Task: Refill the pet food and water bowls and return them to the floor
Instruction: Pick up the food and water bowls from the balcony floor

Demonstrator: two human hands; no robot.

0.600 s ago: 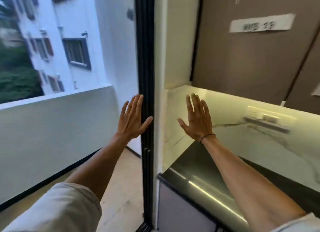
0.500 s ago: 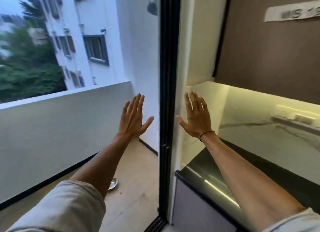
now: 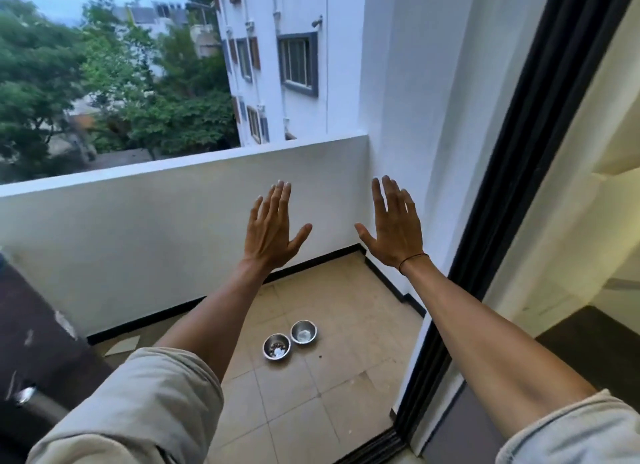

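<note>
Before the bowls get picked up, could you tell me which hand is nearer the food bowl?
Left, slightly. The left hand is raised above the food bowl; the right hand is raised farther right.

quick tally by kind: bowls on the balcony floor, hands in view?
Metal bowls: 2, one with a few bits in it, one beside it, both on the tiled floor
Hands: 2, left hand and right hand, both raised, fingers straight, holding nothing
Total: 4
</note>
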